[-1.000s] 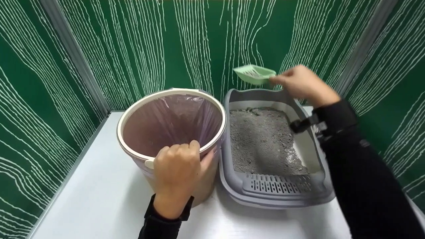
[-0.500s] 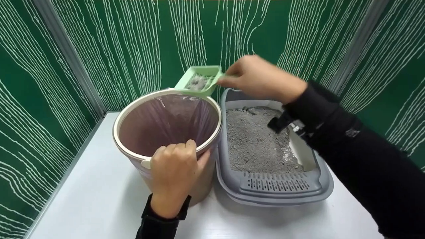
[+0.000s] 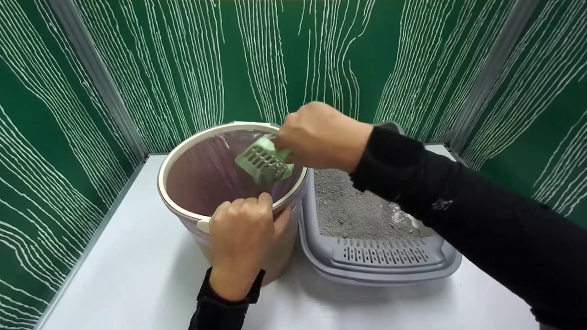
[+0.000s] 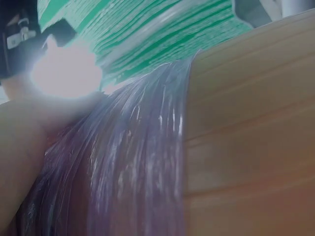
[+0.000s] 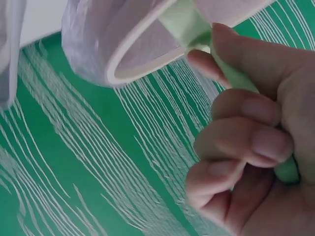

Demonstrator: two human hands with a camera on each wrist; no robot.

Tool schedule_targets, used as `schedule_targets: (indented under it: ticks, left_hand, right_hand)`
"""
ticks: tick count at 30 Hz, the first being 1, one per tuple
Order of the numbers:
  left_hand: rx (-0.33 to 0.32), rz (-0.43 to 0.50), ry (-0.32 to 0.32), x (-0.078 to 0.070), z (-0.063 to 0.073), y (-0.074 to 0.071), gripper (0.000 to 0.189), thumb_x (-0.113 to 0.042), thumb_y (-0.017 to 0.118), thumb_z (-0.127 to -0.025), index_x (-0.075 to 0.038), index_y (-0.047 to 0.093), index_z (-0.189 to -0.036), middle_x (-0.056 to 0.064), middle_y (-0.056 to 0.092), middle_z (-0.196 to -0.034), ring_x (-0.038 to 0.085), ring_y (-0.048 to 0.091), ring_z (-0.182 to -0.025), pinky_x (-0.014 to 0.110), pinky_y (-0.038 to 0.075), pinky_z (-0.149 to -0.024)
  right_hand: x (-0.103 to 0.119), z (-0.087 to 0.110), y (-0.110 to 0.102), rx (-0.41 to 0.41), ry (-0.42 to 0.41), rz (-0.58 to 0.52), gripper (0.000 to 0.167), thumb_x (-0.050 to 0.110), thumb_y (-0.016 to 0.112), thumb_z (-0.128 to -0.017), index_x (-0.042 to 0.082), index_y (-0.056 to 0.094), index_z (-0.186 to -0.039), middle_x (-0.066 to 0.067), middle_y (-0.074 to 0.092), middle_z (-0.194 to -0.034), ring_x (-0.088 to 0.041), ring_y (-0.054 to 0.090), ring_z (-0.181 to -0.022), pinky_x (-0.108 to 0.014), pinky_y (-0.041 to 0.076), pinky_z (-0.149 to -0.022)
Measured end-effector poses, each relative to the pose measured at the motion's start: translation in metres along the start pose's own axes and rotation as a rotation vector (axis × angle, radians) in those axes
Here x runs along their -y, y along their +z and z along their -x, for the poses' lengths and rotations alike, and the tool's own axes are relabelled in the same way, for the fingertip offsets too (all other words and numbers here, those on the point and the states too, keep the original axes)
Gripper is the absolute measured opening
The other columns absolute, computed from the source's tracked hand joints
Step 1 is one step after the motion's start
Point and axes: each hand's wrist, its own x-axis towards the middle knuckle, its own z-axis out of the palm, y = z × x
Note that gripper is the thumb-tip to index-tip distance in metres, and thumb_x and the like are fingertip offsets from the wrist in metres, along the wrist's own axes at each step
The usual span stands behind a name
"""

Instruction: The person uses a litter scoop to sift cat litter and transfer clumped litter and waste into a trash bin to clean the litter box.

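Note:
My right hand (image 3: 321, 135) grips the handle of a light green slotted litter scoop (image 3: 263, 160). The scoop is tipped over the mouth of the trash can (image 3: 183, 208), its slotted underside facing me. In the right wrist view, fingers curl round the green handle (image 5: 236, 78). My left hand (image 3: 243, 233) holds the can's near rim, fingers over the edge and thumb along the outside. A thin purplish bag (image 4: 142, 147) lines the can and folds down over its outer wall. Whether any litter is left on the scoop is hidden.
Right of the can stands a grey litter box (image 3: 380, 272) holding grey litter (image 3: 353, 206), partly covered by my right arm. Both rest on a white table (image 3: 137, 270). Green walls (image 3: 376, 55) with white wavy lines enclose the back and sides.
The right hand has carried the scoop left from above the litter box to the can, then lowered and turned it over. A grey clump seen in it earlier is out of sight. The left hand stays put.

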Motion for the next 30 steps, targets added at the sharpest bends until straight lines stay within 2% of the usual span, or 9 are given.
schedule_targets:
  ticks: [3, 5, 9, 11, 14, 18, 21, 25, 30]
  left_hand:
    - [-0.014, 0.01, -0.003, -0.001, 0.0, 0.001, 0.053, -0.048, 0.094, -0.073, -0.01, 0.058, -0.062, 0.006, 0.055, -0.05, 0.027, 0.055, -0.041, 0.039, 0.04, -0.044]
    - [-0.014, 0.018, -0.008, -0.001, 0.0, 0.001, 0.054, -0.047, 0.093, -0.074, -0.01, 0.057, -0.061, 0.006, 0.054, -0.049, 0.027, 0.055, -0.041, 0.039, 0.039, -0.044]
    - [-0.005, 0.022, -0.018, -0.002, 0.0, 0.001, 0.056, -0.048, 0.091, -0.077, -0.011, 0.054, -0.059, 0.005, 0.053, -0.049, 0.027, 0.054, -0.041, 0.039, 0.038, -0.043]
    - [-0.002, 0.017, -0.02, -0.002, 0.0, 0.0, 0.057, -0.049, 0.091, -0.078, -0.011, 0.053, -0.059, 0.004, 0.052, -0.048, 0.026, 0.054, -0.041, 0.039, 0.038, -0.043]
    - [-0.001, 0.014, -0.018, -0.002, -0.001, -0.001, 0.058, -0.05, 0.091, -0.077, -0.011, 0.053, -0.058, 0.004, 0.051, -0.048, 0.026, 0.054, -0.041, 0.038, 0.038, -0.043]
    - [-0.013, 0.013, -0.012, -0.003, 0.0, 0.001, 0.058, -0.051, 0.092, -0.076, -0.011, 0.054, -0.058, 0.004, 0.05, -0.048, 0.026, 0.054, -0.04, 0.038, 0.038, -0.043]
    - [-0.017, 0.013, -0.012, -0.003, 0.001, 0.001, 0.058, -0.051, 0.094, -0.074, -0.011, 0.054, -0.059, 0.003, 0.05, -0.047, 0.025, 0.054, -0.04, 0.038, 0.038, -0.044]
    - [-0.008, 0.026, -0.016, -0.003, 0.0, 0.001, 0.056, -0.049, 0.094, -0.074, -0.011, 0.056, -0.06, 0.003, 0.051, -0.048, 0.025, 0.054, -0.041, 0.037, 0.038, -0.044]
    - [-0.004, 0.041, -0.017, 0.0, 0.001, 0.002, 0.054, -0.045, 0.096, -0.072, -0.011, 0.057, -0.06, 0.003, 0.051, -0.049, 0.026, 0.052, -0.041, 0.037, 0.037, -0.044]
  right_hand:
    - [0.005, -0.003, -0.007, 0.05, -0.037, 0.129, 0.014, 0.026, 0.085, -0.092, 0.014, 0.079, -0.091, -0.002, 0.069, -0.075, -0.018, 0.059, -0.059, -0.037, 0.056, -0.059]
    - [0.006, -0.004, -0.01, 0.064, -0.047, 0.185, 0.015, 0.025, 0.085, -0.092, 0.014, 0.077, -0.087, -0.002, 0.067, -0.073, -0.017, 0.057, -0.058, -0.037, 0.056, -0.058]
    - [0.006, -0.003, -0.01, 0.057, -0.075, 0.256, 0.024, 0.022, 0.082, -0.093, 0.014, 0.068, -0.076, -0.001, 0.059, -0.065, -0.016, 0.05, -0.054, -0.036, 0.053, -0.053]
    - [0.006, -0.003, -0.008, 0.024, -0.104, 0.258, 0.023, 0.019, 0.079, -0.095, 0.014, 0.067, -0.076, 0.0, 0.058, -0.064, -0.016, 0.049, -0.052, -0.036, 0.052, -0.052]
    - [0.005, -0.002, -0.005, -0.041, -0.132, 0.221, 0.021, 0.018, 0.075, -0.098, 0.014, 0.069, -0.079, 0.0, 0.058, -0.064, -0.016, 0.049, -0.051, -0.036, 0.051, -0.051]
    - [0.002, 0.0, 0.0, -0.112, -0.125, 0.162, 0.033, 0.02, 0.068, -0.104, 0.015, 0.058, -0.073, 0.002, 0.048, -0.059, -0.014, 0.039, -0.049, -0.034, 0.043, -0.046]
    - [-0.002, 0.002, 0.003, -0.103, -0.082, 0.11, 0.033, 0.025, 0.064, -0.107, 0.012, 0.062, -0.076, 0.003, 0.045, -0.058, -0.012, 0.036, -0.049, -0.032, 0.04, -0.045]
    - [-0.013, 0.01, 0.004, -0.111, 0.006, -0.008, 0.031, 0.033, 0.067, -0.107, 0.005, 0.075, -0.098, 0.001, 0.057, -0.063, -0.013, 0.047, -0.048, -0.032, 0.045, -0.047]
    - [-0.028, 0.027, 0.009, -0.244, 0.062, -0.092, 0.034, 0.035, 0.063, -0.109, 0.004, 0.072, -0.098, 0.0, 0.058, -0.063, -0.014, 0.048, -0.046, -0.032, 0.044, -0.045]
